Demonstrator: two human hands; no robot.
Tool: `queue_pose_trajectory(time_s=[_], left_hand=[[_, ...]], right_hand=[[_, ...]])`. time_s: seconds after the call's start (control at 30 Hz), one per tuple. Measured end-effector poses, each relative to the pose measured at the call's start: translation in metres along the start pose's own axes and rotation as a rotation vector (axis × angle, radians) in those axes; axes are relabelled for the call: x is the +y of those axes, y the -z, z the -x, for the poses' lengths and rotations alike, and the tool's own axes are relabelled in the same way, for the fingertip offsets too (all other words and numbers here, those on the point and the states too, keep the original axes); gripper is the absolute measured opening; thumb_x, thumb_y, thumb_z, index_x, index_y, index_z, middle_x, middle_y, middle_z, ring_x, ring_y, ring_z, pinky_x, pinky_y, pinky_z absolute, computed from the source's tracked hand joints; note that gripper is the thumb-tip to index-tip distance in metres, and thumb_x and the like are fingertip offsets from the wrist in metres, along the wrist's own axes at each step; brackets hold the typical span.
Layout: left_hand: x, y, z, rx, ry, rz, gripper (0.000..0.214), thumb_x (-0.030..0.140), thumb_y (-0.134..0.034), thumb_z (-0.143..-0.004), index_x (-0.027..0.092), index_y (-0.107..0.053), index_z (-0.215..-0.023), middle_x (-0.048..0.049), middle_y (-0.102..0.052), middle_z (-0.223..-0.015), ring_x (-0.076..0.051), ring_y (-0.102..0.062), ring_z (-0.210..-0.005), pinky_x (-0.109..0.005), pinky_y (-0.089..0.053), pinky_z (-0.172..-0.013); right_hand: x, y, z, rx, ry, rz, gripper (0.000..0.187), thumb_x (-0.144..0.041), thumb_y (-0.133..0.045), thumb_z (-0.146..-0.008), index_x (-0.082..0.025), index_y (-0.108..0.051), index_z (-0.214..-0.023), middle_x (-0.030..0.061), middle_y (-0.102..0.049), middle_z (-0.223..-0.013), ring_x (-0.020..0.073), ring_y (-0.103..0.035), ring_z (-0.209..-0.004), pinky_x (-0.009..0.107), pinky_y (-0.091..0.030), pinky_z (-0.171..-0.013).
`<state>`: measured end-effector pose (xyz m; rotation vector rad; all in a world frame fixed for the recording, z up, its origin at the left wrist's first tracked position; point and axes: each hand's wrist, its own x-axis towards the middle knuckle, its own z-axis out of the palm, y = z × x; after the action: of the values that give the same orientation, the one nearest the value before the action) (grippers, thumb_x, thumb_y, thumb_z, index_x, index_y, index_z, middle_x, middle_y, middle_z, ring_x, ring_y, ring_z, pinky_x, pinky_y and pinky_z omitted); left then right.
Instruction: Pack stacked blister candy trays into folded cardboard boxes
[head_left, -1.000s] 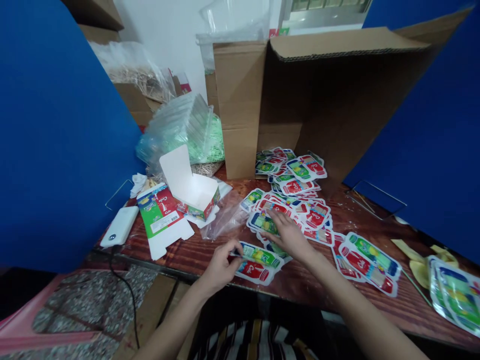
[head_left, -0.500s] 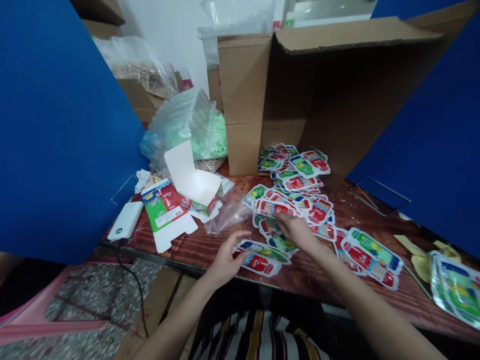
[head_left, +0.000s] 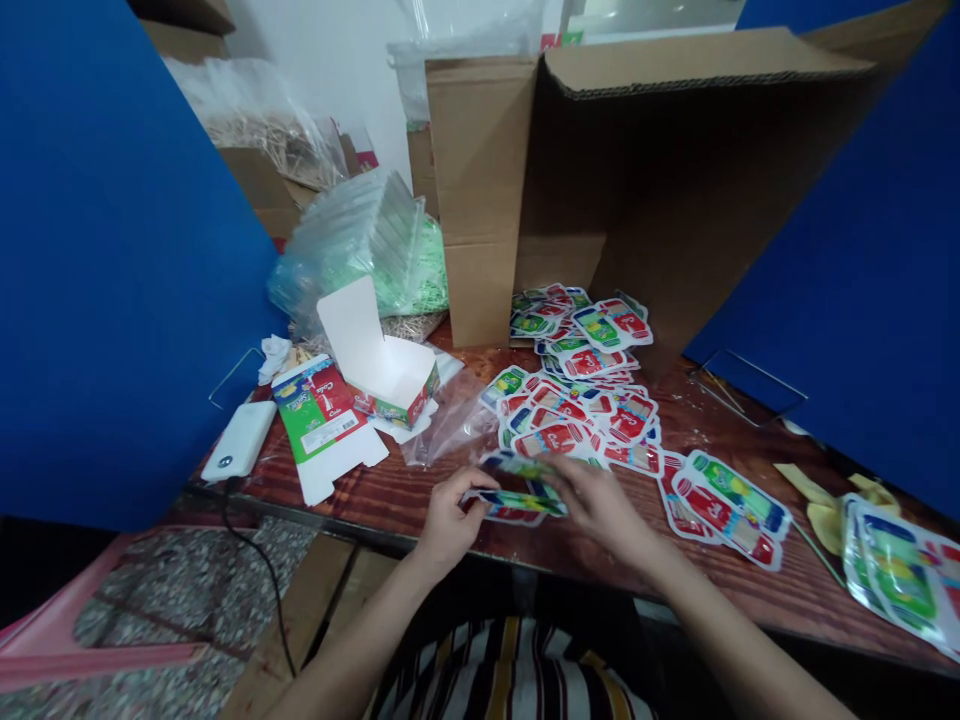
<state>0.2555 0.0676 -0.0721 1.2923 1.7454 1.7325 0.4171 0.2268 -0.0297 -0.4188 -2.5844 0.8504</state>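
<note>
My left hand [head_left: 450, 515] and my right hand [head_left: 596, 500] meet near the table's front edge, both closed on a small stack of printed blister packs [head_left: 517, 495] showing red and green bottle pictures. The left hand pinches the stack's left end, the right hand grips its right end. Just beyond lies a spread pile of the same packs [head_left: 577, 400], which runs back into a large cardboard box [head_left: 637, 190] lying on its side. An open white paper box [head_left: 386, 375] stands to the left, beside a flat unfolded printed carton [head_left: 322, 425].
A white power bank [head_left: 240, 440] with a cable sits at the table's left edge. Clear plastic bags with green shreds [head_left: 360, 245] lie behind the paper box. Blue partition boards [head_left: 112, 250] stand on both sides. More packs [head_left: 896, 580] and yellow scraps [head_left: 832, 510] lie at right.
My right hand drew back from the spread pile with a pack and brought it onto the one at the front edge; both hands now grip the stack together.
</note>
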Motion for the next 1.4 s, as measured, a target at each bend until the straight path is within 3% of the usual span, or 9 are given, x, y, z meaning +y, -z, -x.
queue_pose_trajectory(time_s=[0.1, 0.2, 0.3, 0.37, 0.5, 0.6, 0.8, 1.1, 1.4], left_hand=[[0.002, -0.002, 0.003, 0.116, -0.105, -0.100, 0.014, 0.006, -0.057, -0.075, 0.018, -0.063, -0.079, -0.0082, -0.061, -0.105, -0.021, -0.059, -0.102, -0.033, -0.047, -0.088], [0.004, -0.001, 0.003, 0.109, -0.015, -0.118, 0.022, 0.010, -0.062, -0.075, 0.020, -0.061, -0.095, -0.0099, -0.058, -0.119, -0.023, -0.056, -0.113, -0.038, -0.043, -0.097], [0.005, 0.003, -0.001, 0.024, 0.175, 0.000, 0.058, 0.016, -0.069, -0.075, 0.022, -0.045, -0.127, -0.0066, -0.066, -0.106, -0.020, -0.063, -0.099, -0.036, -0.047, -0.092], [0.004, 0.008, -0.004, -0.014, 0.237, 0.018, 0.056, 0.019, -0.071, -0.075, 0.021, -0.048, -0.126, -0.0051, -0.067, -0.097, -0.020, -0.064, -0.092, -0.035, -0.048, -0.088], [0.001, 0.018, -0.001, -0.026, 0.168, -0.117, 0.020, 0.022, -0.073, -0.072, 0.017, -0.061, -0.087, -0.0037, -0.062, -0.089, -0.019, -0.060, -0.088, -0.031, -0.046, -0.083], [0.000, 0.024, 0.005, -0.040, 0.132, -0.094, 0.018, 0.019, -0.070, -0.074, 0.018, -0.058, -0.087, -0.0020, -0.058, -0.091, -0.017, -0.057, -0.087, -0.027, -0.045, -0.081], [-0.002, 0.039, 0.006, -0.075, 0.206, -0.013, 0.018, 0.014, -0.063, -0.076, 0.019, -0.050, -0.087, 0.0028, -0.051, -0.083, -0.012, -0.052, -0.079, -0.022, -0.042, -0.074], [-0.007, 0.055, -0.003, 0.033, 0.370, 0.139, 0.035, 0.029, -0.073, -0.073, 0.020, -0.044, -0.090, 0.0042, -0.057, -0.080, -0.011, -0.056, -0.071, -0.023, -0.046, -0.070], [-0.004, 0.056, -0.002, -0.008, 0.360, 0.176, 0.040, 0.031, -0.074, -0.073, 0.020, -0.044, -0.096, 0.0031, -0.061, -0.083, -0.012, -0.061, -0.074, -0.024, -0.050, -0.072]], right_hand=[[-0.017, -0.012, 0.011, -0.078, -0.065, -0.212, 0.030, -0.030, -0.042, -0.096, -0.017, -0.062, -0.114, 0.0068, -0.071, -0.094, 0.0172, -0.066, -0.081, 0.027, -0.051, -0.074], [-0.015, -0.017, 0.015, -0.119, -0.123, -0.369, 0.035, -0.038, -0.043, -0.097, -0.017, -0.062, -0.116, 0.0056, -0.070, -0.096, 0.0180, -0.064, -0.089, 0.028, -0.050, -0.080], [-0.006, -0.010, 0.011, -0.216, -0.155, -0.479, 0.040, -0.044, -0.043, -0.096, -0.017, -0.061, -0.120, 0.0049, -0.069, -0.101, 0.0182, -0.063, -0.094, 0.029, -0.051, -0.084], [0.002, 0.000, 0.005, -0.305, -0.149, -0.505, 0.043, -0.046, -0.040, -0.097, -0.018, -0.061, -0.121, 0.0054, -0.069, -0.106, 0.0184, -0.064, -0.095, 0.030, -0.052, -0.084], [0.027, 0.020, -0.011, -0.113, -0.170, -0.145, 0.043, -0.046, -0.041, -0.095, -0.018, -0.060, -0.122, 0.0111, -0.066, -0.115, 0.0247, -0.062, -0.105, 0.041, -0.049, -0.093], [0.049, 0.025, -0.016, 0.022, -0.213, 0.331, 0.053, -0.046, -0.056, -0.087, -0.015, -0.054, -0.130, 0.0191, -0.058, -0.126, 0.0342, -0.053, -0.118, 0.051, -0.043, -0.098], [0.062, 0.007, 0.000, -0.409, 0.055, 0.497, 0.102, -0.050, -0.083, -0.060, -0.025, -0.034, -0.147, 0.0141, -0.027, -0.155, 0.0399, -0.016, -0.143, 0.057, -0.026, -0.111], [0.060, -0.004, 0.024, -0.296, 0.115, 0.697, 0.062, -0.047, -0.055, -0.090, -0.021, -0.040, -0.144, 0.0209, -0.030, -0.152, 0.0400, -0.030, -0.138, 0.054, -0.040, -0.102], [0.057, -0.018, 0.043, -0.216, 0.109, 0.765, 0.048, -0.024, -0.046, -0.093, -0.011, -0.044, -0.139, 0.0266, -0.040, -0.144, 0.0368, -0.048, -0.127, 0.054, -0.045, -0.097]])
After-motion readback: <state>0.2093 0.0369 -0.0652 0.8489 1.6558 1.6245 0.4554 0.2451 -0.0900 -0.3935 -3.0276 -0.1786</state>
